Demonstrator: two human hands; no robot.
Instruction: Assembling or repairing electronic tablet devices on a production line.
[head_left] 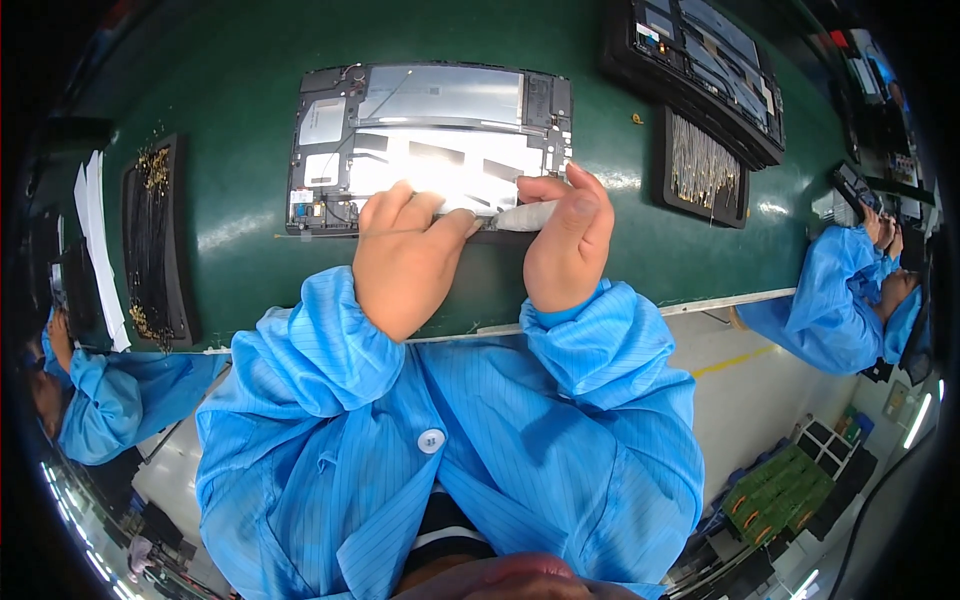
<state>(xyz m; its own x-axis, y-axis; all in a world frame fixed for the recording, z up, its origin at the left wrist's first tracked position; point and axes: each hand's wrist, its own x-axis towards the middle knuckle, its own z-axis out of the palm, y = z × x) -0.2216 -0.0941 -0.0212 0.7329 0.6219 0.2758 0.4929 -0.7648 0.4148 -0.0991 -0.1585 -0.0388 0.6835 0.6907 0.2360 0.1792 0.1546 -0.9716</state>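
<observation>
An opened flat electronic device lies in front of me, with silver panels, circuit boards and thin wires in a black frame. Light glares off its middle. My left hand rests over its near edge, fingers bent and thumb drawn close to the index finger. A thin cable runs along that edge to this hand; what its fingertips pinch is hidden. My right hand is at the device's near right corner, fingers curled around a whitish, tapering thing. Its dark tip reaches the edge beside my left thumb; its kind is unclear.
On the left, a black tray holds dark cables with gold ends, beside white paper sheets. A second tray of pale cables sits at right, below stacked similar devices. Co-workers in blue sit at both sides.
</observation>
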